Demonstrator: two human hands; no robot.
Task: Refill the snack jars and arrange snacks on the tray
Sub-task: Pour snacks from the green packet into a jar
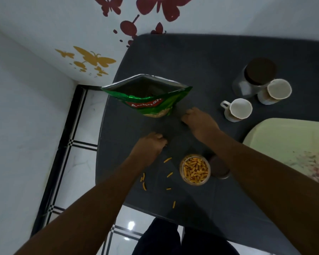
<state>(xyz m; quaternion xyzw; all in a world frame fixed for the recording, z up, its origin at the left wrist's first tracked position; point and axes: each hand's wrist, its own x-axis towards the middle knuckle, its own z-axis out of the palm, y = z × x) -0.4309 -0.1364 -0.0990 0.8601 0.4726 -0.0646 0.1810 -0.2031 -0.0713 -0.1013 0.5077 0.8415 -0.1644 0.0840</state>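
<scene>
Head camera, looking steeply down (wide-angle), close over dark table (210, 57)

We note a dark desk (201, 57) filling the centre and right of the frame. An opened green snack bag (147, 97) stands upright at centre. Below it, the left hand (149, 144) has its fingers curled against the desk surface; the right hand (197, 119) rests just right of the bag. An open jar (195, 169) of orange sticks stands at lower centre, loose sticks (167, 160) scattered to its left. Two white cups (240, 109) and a lidded jar (254, 76) stand at upper right, a pale tray (287, 137) at the right edge.
</scene>
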